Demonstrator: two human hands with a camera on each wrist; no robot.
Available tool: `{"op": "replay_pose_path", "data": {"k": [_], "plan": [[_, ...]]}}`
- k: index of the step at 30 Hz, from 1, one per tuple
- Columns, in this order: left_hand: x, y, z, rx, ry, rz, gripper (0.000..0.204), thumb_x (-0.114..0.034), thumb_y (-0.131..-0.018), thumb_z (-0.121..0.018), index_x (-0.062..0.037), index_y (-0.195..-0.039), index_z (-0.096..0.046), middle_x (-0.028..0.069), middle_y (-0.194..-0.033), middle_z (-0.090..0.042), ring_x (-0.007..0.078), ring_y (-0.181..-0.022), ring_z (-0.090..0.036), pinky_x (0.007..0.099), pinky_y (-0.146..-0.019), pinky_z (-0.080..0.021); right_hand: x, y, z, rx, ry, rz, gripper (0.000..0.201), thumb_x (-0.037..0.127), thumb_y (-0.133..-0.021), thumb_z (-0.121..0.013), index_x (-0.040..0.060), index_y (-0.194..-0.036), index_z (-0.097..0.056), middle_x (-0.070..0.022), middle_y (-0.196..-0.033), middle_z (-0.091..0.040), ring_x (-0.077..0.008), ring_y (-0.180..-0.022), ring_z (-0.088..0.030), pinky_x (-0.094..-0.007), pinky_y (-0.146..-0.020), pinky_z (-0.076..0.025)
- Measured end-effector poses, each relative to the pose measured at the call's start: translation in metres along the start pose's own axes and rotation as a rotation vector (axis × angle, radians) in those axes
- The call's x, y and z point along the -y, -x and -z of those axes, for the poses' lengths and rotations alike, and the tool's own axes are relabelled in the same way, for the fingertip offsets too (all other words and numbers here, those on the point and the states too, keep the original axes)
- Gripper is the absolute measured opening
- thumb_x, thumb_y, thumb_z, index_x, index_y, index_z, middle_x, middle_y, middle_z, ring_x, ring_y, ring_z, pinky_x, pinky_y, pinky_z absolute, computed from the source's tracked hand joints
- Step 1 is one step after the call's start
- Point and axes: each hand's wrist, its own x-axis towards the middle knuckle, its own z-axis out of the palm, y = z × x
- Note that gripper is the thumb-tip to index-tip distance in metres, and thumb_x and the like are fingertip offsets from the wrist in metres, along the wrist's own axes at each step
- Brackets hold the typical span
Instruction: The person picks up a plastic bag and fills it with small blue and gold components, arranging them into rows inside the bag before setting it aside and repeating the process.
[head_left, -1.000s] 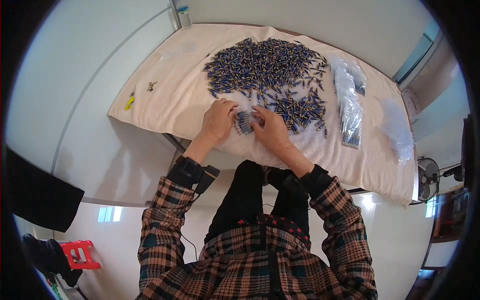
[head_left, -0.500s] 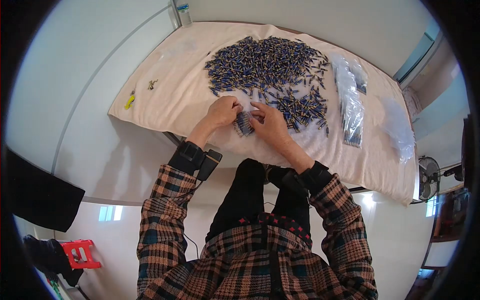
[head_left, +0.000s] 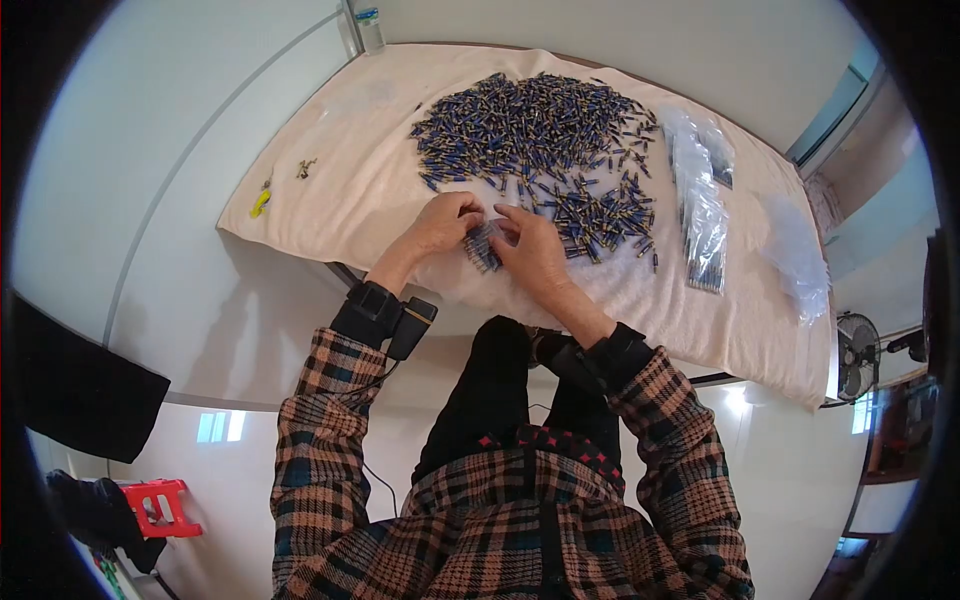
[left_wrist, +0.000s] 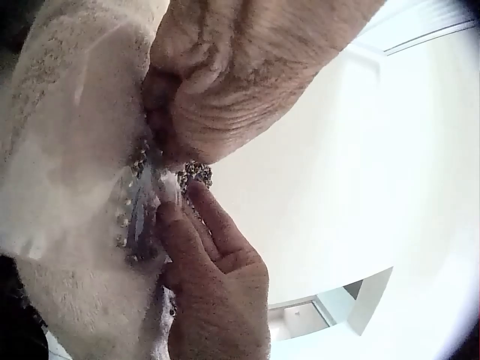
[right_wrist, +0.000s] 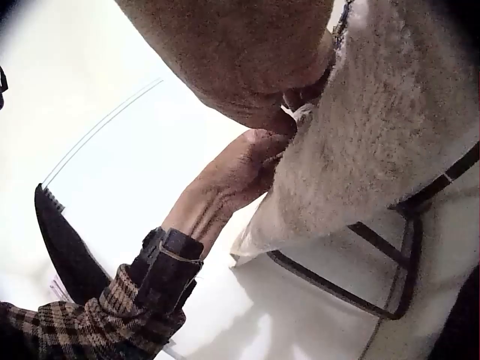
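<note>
A small clear plastic bag [head_left: 480,252] with a row of blue-and-gold cylindrical pieces in it lies at the towel's front, between both hands. My left hand [head_left: 440,224] pinches its upper left edge with curled fingers. On the other side, my right hand [head_left: 535,255] holds the bag between thumb and fingers, the index finger stretched past it. The left wrist view shows the bag [left_wrist: 141,217] close, its pieces lined up inside. In the right wrist view the right hand [right_wrist: 247,60] hides most of the bag. Just beyond the hands spreads a large pile of loose blue-and-gold pieces [head_left: 520,130].
A smaller heap of pieces [head_left: 605,220] lies right of the hands. Farther right are filled clear bags [head_left: 703,235] and flat plastic bags [head_left: 795,260]. A yellow item [head_left: 260,204] and small metal bits [head_left: 306,169] lie left on the pale towel [head_left: 350,200].
Both hands have shifted slightly, the right one a little to the left. The bag between them has tilted a little and is more covered by the fingers.
</note>
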Motion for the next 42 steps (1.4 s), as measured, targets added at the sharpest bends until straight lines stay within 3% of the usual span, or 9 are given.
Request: {"op": "replay_pose_path", "data": {"k": [7,9,12,20,28,33,36,42], "plan": [[-0.001,-0.001,0.004,0.026,0.094,0.081,0.012,-0.009,-0.079,-0.061,0.0012,-0.085,-0.065,0.0078,-0.073,-0.064,0.0122,-0.066,-0.056,0.0278,-0.062,-0.045,0.005,-0.002,-0.003,-0.013,-0.001,-0.013,0.040,0.011,-0.073,-0.068,0.0082,-0.112,-0.062,-0.0097,-0.090,-0.069,-0.0265,-0.083,-0.065,-0.0365,-0.073,-0.050],[-0.003,0.000,0.006,0.032,0.109,0.090,0.012,-0.009,-0.079,-0.061,0.0015,-0.085,-0.065,0.0073,-0.072,-0.063,0.0116,-0.066,-0.056,0.0274,-0.062,-0.045,0.004,-0.002,-0.004,-0.021,0.005,-0.003,0.039,0.011,-0.073,-0.068,0.0078,-0.112,-0.062,-0.0095,-0.089,-0.069,-0.0265,-0.084,-0.065,-0.0366,-0.073,-0.050],[-0.003,0.001,0.007,0.042,0.140,0.109,0.012,-0.008,-0.078,-0.061,0.0019,-0.084,-0.065,0.0062,-0.072,-0.063,0.0105,-0.067,-0.055,0.0266,-0.061,-0.045,0.000,-0.005,-0.007,-0.013,-0.027,0.052,0.041,0.006,-0.073,-0.068,0.0015,-0.114,-0.059,-0.0113,-0.088,-0.070,-0.0188,-0.077,-0.067,-0.0278,-0.069,-0.051],[-0.002,0.004,0.005,-0.014,0.188,0.063,0.011,-0.007,-0.075,-0.061,0.0019,-0.081,-0.064,0.0041,-0.069,-0.061,0.0101,-0.066,-0.054,0.0255,-0.061,-0.044,0.004,-0.012,-0.004,0.010,-0.180,0.038,0.040,0.004,-0.074,-0.068,-0.0020,-0.112,-0.059,-0.0128,-0.085,-0.069,-0.0138,-0.068,-0.066,-0.0259,-0.063,-0.051],[-0.003,0.006,0.008,0.025,0.188,0.094,0.005,-0.004,-0.081,-0.061,0.0006,-0.082,-0.062,0.0011,-0.075,-0.061,0.0074,-0.071,-0.054,0.0228,-0.067,-0.043,0.005,-0.021,-0.002,0.109,-0.122,0.040,0.042,0.003,-0.075,-0.065,-0.0046,-0.114,-0.056,-0.0135,-0.086,-0.069,-0.0119,-0.070,-0.065,-0.0255,-0.064,-0.051],[-0.001,0.007,0.009,-0.008,0.177,0.101,0.006,-0.005,-0.081,-0.060,0.0007,-0.082,-0.062,0.0004,-0.074,-0.060,0.0069,-0.071,-0.053,0.0222,-0.066,-0.043,-0.009,-0.031,0.002,0.139,-0.249,0.025,0.038,0.004,-0.073,-0.065,-0.0048,-0.110,-0.058,-0.0148,-0.079,-0.068,-0.0182,-0.066,-0.067,-0.0282,-0.061,-0.052],[0.001,0.008,0.006,-0.038,0.179,0.090,0.006,-0.005,-0.082,-0.060,0.0007,-0.083,-0.062,-0.0002,-0.074,-0.060,0.0065,-0.071,-0.052,0.0222,-0.066,-0.043,-0.016,-0.029,0.009,0.144,-0.427,-0.083,0.039,0.005,-0.074,-0.063,-0.0060,-0.111,-0.057,-0.0147,-0.079,-0.068,-0.0190,-0.068,-0.068,-0.0283,-0.061,-0.052],[0.001,0.008,0.006,-0.055,0.142,0.074,0.006,-0.005,-0.082,-0.061,0.0002,-0.084,-0.061,-0.0015,-0.074,-0.059,0.0056,-0.070,-0.051,0.0223,-0.064,-0.043,-0.018,-0.026,0.007,0.159,-0.269,0.053,0.036,0.003,-0.077,-0.060,-0.0056,-0.112,-0.056,-0.0144,-0.081,-0.068,-0.0189,-0.068,-0.068,-0.0275,-0.061,-0.052]]}}
